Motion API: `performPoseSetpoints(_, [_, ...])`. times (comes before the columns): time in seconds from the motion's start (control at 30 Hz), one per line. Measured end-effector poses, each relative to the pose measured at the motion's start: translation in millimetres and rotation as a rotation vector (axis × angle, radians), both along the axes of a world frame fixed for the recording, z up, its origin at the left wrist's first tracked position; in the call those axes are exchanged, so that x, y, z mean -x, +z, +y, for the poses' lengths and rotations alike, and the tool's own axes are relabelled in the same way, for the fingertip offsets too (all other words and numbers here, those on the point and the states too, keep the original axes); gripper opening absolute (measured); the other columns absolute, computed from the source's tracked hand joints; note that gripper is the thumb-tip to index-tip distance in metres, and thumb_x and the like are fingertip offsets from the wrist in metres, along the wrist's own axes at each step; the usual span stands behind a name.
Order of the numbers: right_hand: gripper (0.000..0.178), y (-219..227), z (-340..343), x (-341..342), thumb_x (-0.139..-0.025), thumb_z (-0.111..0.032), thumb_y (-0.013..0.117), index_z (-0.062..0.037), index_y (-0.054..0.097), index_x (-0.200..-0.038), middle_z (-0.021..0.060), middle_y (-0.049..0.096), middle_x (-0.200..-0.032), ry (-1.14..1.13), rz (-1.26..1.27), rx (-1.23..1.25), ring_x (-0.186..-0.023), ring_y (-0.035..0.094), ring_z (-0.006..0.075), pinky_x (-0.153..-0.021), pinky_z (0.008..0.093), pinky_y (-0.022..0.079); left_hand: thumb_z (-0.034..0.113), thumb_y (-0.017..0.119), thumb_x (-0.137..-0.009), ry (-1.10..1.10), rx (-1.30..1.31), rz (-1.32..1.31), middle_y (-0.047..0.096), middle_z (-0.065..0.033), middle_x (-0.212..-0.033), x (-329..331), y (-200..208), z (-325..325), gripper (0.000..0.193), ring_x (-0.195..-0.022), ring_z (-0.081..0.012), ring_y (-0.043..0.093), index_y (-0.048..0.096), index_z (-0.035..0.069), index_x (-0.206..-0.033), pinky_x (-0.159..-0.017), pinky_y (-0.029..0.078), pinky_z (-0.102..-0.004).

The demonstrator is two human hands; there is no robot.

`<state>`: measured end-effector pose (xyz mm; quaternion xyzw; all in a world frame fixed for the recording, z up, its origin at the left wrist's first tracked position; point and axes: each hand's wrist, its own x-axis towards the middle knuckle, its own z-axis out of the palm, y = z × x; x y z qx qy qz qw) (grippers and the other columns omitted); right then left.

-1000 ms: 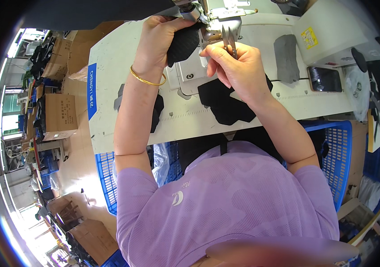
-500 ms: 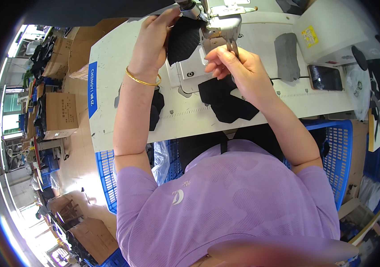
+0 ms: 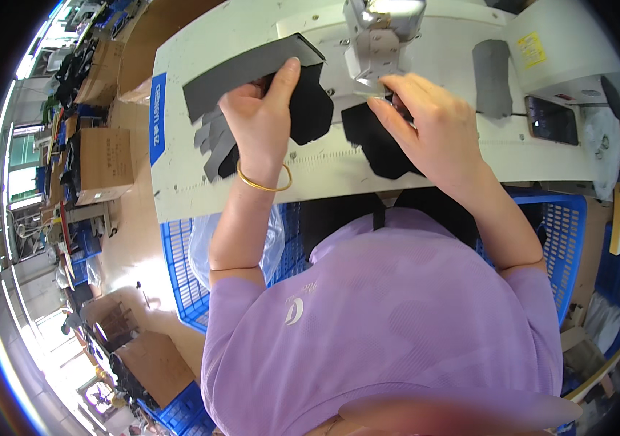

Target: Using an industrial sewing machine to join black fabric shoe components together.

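Note:
I sit at a white sewing table [image 3: 412, 163]. My left hand [image 3: 263, 120], with a gold bangle at the wrist, presses on a black fabric piece [image 3: 311, 109] left of the sewing machine head [image 3: 377, 36]. A grey strip [image 3: 241, 73] lies under and beside that hand. My right hand [image 3: 430, 120] rests its fingers on another black fabric piece [image 3: 375, 142] just below the machine's needle area. My fingertips hide the needle itself.
A stack of grey cut pieces [image 3: 212, 138] lies at the table's left. A grey piece [image 3: 492, 76] and a dark phone [image 3: 551, 120] sit to the right. Blue plastic baskets [image 3: 183, 269] stand under the table on both sides. Cardboard boxes [image 3: 103, 156] stand on the floor at left.
Both hands have come down from the raised machine head to the table surface. The black pieces now lie flat under my fingers, and the view has tilted closer to the table.

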<state>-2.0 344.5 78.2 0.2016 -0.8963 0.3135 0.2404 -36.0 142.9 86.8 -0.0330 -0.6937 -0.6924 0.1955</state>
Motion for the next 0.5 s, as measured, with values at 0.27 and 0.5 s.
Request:
performPoseSetpoints(0.27, [0.022,-10.5,-39.5,10.3,-0.086,-0.026,0.069,-0.0067,0.063,-0.095,0.0027,0.059,-0.074,0.045,0.103,-0.199,-0.062,0.061,0.0212,-0.053,0.0324,0.048,0.008,0.072,-0.086,0.089,0.136,-0.014,0.068,-0.0041,-0.082,-41.6,-21.3,-8.1,0.016,-0.073,-0.0077,0.059,0.069,-0.008,-0.09,-0.067,0.048,-0.0228])
performPoseSetpoints(0.5, [0.029,-24.1,-44.0,18.5,-0.087,-0.032,0.066,-0.0058,0.061,-0.078,0.0063,0.06,-0.069,0.1,0.103,-0.132,-0.064,0.063,0.0246,-0.054,0.0345,0.049,0.006,0.074,-0.084,0.106,-0.026,-0.153,0.068,-0.0051,-0.09,-43.8,-29.4,-48.0,0.017,-0.081,-0.0094,0.06,0.069,-0.005,-0.095,-0.074,0.048,-0.0236])
